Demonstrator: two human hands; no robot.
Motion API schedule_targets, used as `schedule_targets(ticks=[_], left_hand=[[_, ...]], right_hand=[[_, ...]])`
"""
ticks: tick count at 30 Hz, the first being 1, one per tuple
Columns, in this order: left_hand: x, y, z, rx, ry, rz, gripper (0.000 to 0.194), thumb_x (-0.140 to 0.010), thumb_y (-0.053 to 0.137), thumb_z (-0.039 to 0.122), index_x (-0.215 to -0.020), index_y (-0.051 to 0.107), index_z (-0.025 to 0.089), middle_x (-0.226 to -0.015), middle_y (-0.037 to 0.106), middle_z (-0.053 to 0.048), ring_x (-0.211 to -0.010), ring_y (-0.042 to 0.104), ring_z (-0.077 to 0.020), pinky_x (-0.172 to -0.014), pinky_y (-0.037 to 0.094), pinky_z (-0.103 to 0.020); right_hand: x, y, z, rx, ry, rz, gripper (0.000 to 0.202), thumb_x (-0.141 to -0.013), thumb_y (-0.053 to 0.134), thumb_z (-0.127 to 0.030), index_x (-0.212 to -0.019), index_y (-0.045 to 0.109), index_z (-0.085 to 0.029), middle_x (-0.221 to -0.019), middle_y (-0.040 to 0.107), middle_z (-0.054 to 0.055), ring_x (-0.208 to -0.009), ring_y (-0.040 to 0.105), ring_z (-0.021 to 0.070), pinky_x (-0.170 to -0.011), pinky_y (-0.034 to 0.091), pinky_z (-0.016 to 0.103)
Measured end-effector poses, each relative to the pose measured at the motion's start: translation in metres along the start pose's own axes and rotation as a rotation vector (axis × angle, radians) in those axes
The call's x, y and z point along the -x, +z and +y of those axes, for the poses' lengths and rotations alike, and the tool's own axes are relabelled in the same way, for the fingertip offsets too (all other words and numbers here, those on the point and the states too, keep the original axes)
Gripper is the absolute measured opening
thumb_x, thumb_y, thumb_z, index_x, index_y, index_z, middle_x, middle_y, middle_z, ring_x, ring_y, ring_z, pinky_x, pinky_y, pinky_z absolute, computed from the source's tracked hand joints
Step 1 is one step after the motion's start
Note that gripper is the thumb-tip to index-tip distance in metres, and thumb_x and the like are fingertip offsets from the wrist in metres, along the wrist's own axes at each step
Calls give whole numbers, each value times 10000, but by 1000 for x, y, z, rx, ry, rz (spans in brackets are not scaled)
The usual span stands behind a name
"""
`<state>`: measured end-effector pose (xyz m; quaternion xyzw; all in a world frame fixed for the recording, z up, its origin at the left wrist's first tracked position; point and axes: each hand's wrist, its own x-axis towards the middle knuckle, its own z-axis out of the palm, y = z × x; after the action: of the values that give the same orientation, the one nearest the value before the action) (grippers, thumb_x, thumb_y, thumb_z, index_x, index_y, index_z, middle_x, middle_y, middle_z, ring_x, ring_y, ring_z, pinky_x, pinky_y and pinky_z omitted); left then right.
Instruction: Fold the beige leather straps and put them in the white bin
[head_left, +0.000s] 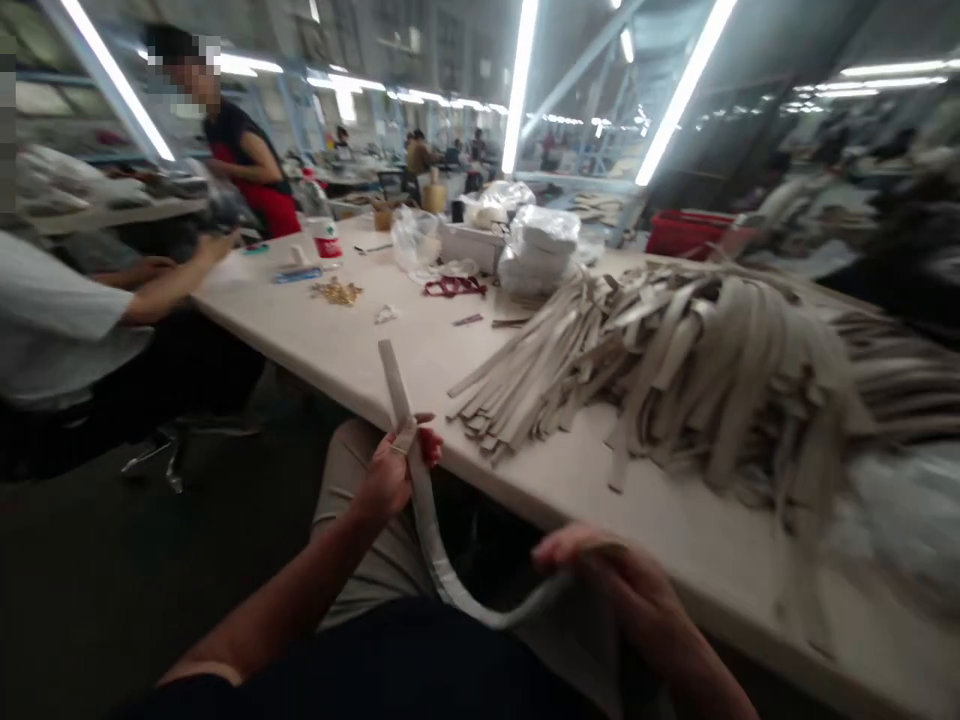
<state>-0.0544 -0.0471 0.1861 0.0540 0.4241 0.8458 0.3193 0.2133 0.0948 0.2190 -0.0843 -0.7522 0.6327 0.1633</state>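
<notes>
A long pale grey strap [427, 510] sags in a curve between my two hands above my lap. My left hand [394, 465] is closed around it near one end, and that end sticks up past my fingers over the table edge. Lower right, my right hand [607, 570] is closed on the other part of the strap; it is blurred, and the strap beyond it is hidden. A large heap of similar straps [720, 370] lies on the table to the right, some hanging over its front edge.
On the table [330, 335] are gold-coloured small parts [337, 291], a bottle with a red label [325, 235], a dark red piece [454, 287] and plastic-wrapped bundles [540, 245]. A seated person [67, 310] works at the left; another person [240, 150] stands behind.
</notes>
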Motion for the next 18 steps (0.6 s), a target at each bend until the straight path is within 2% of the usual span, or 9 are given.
schedule_targets(ticks=[3,5,7,10,13,16,18], left_hand=[[15,13,-35,-153,-169,-294,385,-798,805,449,-957,711,111,-725,711,-58,-587,624,-133,-564,493,-224],[23,18,-49,-225,-258,-424,416,-802,793,485,-966,708,112,-737,714,-68,-594,628,-137,-578,487,-227],[29,22,-58,-301,-349,-517,413,-824,769,493,-956,707,106,-758,719,-86,-606,634,-146,-591,485,-232],[37,29,-61,-423,-488,-637,368,-850,746,467,-859,707,102,-712,689,-78,-617,621,-153,-596,474,-232],[42,36,-62,-523,-582,-704,355,-846,752,460,-757,674,126,-652,618,-31,-600,559,-129,-565,432,-209],[48,40,-63,-560,-601,-735,416,-810,769,531,-776,655,132,-655,587,-15,-583,503,-107,-544,394,-198],[55,39,-65,-540,-585,-758,493,-791,750,614,-816,662,129,-651,581,-17,-576,499,-109,-549,391,-208]], right_hand=[[-21,-3,2,-74,-18,25,307,-1006,574,-489,-954,757,-248,-1285,674,67,-1133,649,228,-986,509,353],[-32,-6,5,-164,-31,48,292,-995,602,-484,-956,758,-241,-1437,581,53,-1234,596,234,-1069,450,372],[-38,-8,9,-258,-44,84,277,-977,630,-490,-963,756,-244,-1499,525,39,-1319,536,246,-1130,392,406],[-44,-8,14,-355,-25,163,282,-949,661,-517,-948,750,-249,-1500,526,27,-1403,457,249,-1188,310,429],[-55,-9,17,-445,14,233,324,-883,717,-570,-907,744,-248,-1477,550,25,-1430,425,257,-1215,263,435],[-62,-6,17,-520,38,341,378,-783,790,-608,-857,736,-242,-1459,567,38,-1395,462,295,-1205,293,463],[-56,-1,20,-538,80,447,359,-766,808,-592,-846,738,-250,-1462,564,41,-1378,484,315,-1193,326,493]])
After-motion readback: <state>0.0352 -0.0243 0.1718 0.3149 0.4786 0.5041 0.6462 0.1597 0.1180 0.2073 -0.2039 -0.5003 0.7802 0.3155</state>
